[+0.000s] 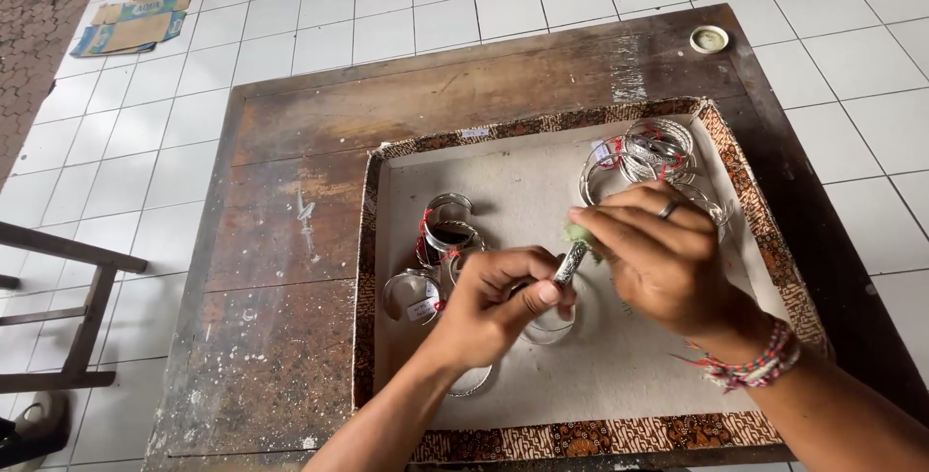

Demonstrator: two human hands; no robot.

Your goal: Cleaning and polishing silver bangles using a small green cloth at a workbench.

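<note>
Left hand (498, 303) pinches a silver bangle (571, 264) above the patterned-rim tray (542, 438). Right hand (658, 259), fingers closed on a small green pad (579, 233), presses it against the bangle. More bangles (440, 240) lie left, another cluster (653, 157) top right.

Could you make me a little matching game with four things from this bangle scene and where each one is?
Things:
1. silver bangle
2. small round lid
3. flattened cardboard
4. ring

Places:
A. on the white floor tiles, far left
B. on a finger of the right hand
C. pinched in the left hand
D. at the wooden table's far right corner

Pairs: 1-C, 2-D, 3-A, 4-B
</note>
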